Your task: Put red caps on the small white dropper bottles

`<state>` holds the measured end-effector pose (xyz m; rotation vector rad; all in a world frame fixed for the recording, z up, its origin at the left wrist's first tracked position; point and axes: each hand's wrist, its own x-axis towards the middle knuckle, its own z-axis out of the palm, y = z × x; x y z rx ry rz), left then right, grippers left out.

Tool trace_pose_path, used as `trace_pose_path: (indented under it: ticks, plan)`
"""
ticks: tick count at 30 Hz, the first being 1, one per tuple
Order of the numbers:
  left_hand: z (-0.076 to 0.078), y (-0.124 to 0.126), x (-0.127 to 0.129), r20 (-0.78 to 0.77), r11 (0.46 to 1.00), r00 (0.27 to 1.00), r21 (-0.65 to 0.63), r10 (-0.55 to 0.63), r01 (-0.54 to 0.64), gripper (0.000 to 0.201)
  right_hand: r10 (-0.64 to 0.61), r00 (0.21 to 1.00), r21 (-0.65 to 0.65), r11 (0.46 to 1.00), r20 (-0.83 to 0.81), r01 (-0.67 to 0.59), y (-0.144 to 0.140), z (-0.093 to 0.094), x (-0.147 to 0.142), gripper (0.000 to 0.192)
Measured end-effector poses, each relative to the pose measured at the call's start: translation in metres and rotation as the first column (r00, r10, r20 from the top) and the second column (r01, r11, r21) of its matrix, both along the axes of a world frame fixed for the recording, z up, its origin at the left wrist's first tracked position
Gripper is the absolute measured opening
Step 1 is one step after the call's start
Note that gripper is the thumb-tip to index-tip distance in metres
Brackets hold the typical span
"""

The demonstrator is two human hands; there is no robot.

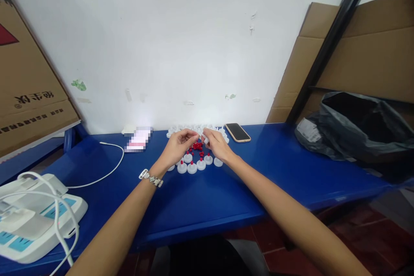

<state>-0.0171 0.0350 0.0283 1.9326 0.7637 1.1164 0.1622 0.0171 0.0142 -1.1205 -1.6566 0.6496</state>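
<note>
My left hand [181, 145] is closed in a pinch above the blue table, thumb and forefinger together; whatever it holds is too small to make out. Close beside it, my right hand [217, 144] is closed on a small white plastic cap [206, 139], mostly hidden by the fingers. Below the hands lies a loose pile of small red tips [196, 145]. Nearer to me stand several round white caps with red tips on top, such as this white cap [192, 167]. More white caps [174, 129] sit behind my hands, against the wall, partly covered by them.
A phone [238, 132] lies right of the caps, and a blurred-out screen [139, 139] lies to the left. White power strips [45, 220] with cables occupy the left front of the blue table [200, 207]. A dark plastic bag [355, 129] rests at the right; cardboard [29, 77] stands left.
</note>
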Motion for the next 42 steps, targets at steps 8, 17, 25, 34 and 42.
trace_pose_path:
  ticks: [8,17,25,34,42]
  plan:
    - [-0.006,0.003,0.004,0.131,0.995,0.991,-0.091,-0.018,0.03,0.029,-0.004,0.993,-0.019,1.0,-0.12,0.001,0.0,-0.001,-0.001,0.032]
    - [-0.004,-0.003,0.001,-0.225,0.915,0.968,0.404,0.111,-0.011,0.025,-0.021,0.994,-0.006,1.0,-0.103,0.021,-0.006,0.002,-0.005,0.029]
    - [0.001,-0.006,-0.002,-0.175,0.932,0.98,0.362,0.093,-0.024,0.015,0.009,0.99,-0.071,0.997,-0.139,-0.019,-0.005,0.001,-0.004,0.025]
    - [0.002,-0.012,0.014,0.247,0.999,0.969,-0.033,0.025,-0.018,0.025,0.137,0.846,-0.131,0.963,-0.515,-0.235,-0.006,0.008,-0.016,0.022]
    - [0.003,-0.009,0.012,0.201,0.999,0.978,-0.02,0.052,-0.049,0.027,0.137,0.825,-0.096,0.969,-0.549,-0.225,-0.005,0.014,-0.013,0.02]
